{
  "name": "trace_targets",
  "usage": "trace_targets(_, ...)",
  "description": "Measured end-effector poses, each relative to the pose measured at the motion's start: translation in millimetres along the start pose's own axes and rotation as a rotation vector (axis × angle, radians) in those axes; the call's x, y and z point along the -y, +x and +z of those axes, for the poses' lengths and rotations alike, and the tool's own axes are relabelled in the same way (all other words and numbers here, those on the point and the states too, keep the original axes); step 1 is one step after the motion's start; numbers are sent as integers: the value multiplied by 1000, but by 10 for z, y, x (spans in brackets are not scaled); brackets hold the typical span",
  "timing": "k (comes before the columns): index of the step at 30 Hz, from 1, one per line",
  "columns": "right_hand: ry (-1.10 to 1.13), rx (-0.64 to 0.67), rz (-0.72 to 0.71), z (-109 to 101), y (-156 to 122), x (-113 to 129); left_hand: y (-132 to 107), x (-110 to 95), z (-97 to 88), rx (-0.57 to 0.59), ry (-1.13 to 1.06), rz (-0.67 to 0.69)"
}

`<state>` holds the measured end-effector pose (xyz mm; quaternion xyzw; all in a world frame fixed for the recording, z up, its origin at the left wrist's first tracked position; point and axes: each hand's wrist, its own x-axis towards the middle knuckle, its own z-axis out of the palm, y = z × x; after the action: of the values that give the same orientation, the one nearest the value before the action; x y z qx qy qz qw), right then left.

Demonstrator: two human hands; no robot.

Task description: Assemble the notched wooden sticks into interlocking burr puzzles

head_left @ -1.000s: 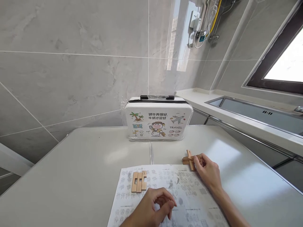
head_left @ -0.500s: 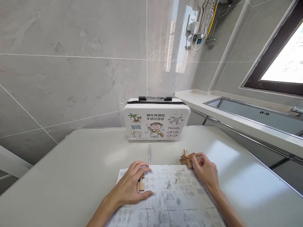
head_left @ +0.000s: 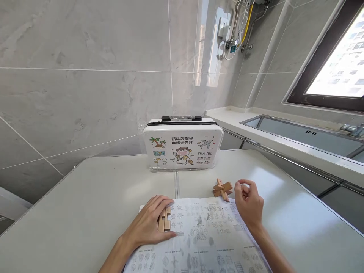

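Observation:
My left hand lies flat with its fingers stretched over a set of notched wooden puzzle bars resting on a printed instruction sheet. Only the bars' right ends show past my fingers. My right hand hovers just right of a small assembled wooden cross at the sheet's far edge. Its fingers are curled and apart, touching nothing and holding nothing.
A white cartoon-printed case with a black handle stands upright against the tiled wall at the back of the white table. A counter with a steel sink runs along the right under a window.
My right hand let go of the wooden cross and drew a little to the right. My left hand reached forward from the near edge and settled over the wooden bars.

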<state>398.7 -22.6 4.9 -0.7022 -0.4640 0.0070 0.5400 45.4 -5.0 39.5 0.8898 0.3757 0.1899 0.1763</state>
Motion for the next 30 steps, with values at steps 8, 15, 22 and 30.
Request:
trace_targets(8,215,276,-301,94,-362,238,9,41,-41,3,94,-39)
trace_targets(15,217,524,-451,186,-587,314,15,76,-98,40,146,-38)
trace_targets(22,165,675,-500,243,-698,325,24,25,12,14,130,-27)
trace_targets(30,132,736,-483,257,-704,309,64,-346,250,37,85,85)
